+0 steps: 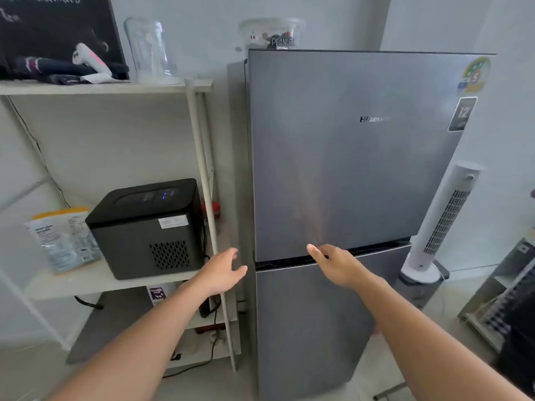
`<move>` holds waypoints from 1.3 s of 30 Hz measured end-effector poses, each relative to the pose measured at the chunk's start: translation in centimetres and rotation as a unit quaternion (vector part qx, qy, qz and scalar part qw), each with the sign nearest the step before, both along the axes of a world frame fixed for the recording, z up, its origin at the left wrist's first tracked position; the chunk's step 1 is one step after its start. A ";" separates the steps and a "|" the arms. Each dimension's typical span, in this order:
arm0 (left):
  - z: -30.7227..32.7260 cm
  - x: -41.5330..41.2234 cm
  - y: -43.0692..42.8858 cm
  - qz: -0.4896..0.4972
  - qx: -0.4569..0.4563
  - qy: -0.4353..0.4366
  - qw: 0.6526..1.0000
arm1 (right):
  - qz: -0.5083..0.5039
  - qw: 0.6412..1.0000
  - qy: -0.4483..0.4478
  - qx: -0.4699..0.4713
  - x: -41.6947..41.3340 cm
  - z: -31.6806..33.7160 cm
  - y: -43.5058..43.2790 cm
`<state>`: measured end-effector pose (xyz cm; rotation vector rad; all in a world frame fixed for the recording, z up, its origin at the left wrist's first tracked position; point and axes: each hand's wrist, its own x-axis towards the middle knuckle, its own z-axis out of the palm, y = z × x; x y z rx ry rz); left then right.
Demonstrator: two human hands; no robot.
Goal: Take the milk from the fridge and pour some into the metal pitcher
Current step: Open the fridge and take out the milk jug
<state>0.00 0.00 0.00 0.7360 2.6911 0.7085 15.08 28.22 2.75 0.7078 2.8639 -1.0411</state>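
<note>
The fridge (347, 169) stands shut in the middle of the view, a grey two-door unit; no milk or pitcher shows. The right hand (337, 263) reaches to the dark gap between the doors, fingers seemingly at the handle groove, though blur hides whether they grip. The left hand (223, 270) hangs open and empty just left of the fridge, before the shelf (95, 280) bearing a black machine (147, 227). A white fan (443, 218) stands right.

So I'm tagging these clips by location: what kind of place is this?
Probably a small home kitchen or coffee corner: a two-door Hisense fridge, a black countertop ice maker on a white shelf unit, and a chalkboard menu behind it.
</note>
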 end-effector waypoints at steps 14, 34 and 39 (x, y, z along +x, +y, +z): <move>-9.8 -4.4 2.4 -0.007 0.092 -0.106 0.990 | -0.087 0.989 -0.014 -0.115 -6.1 -4.7 -6.0; -12.1 -4.7 1.6 -0.078 0.195 -0.254 0.944 | -0.194 0.978 0.021 -0.072 -3.8 -8.2 -3.7; -13.5 -3.7 3.1 -0.062 0.206 -0.285 0.934 | -0.221 0.974 0.027 0.033 0.1 -9.0 -0.3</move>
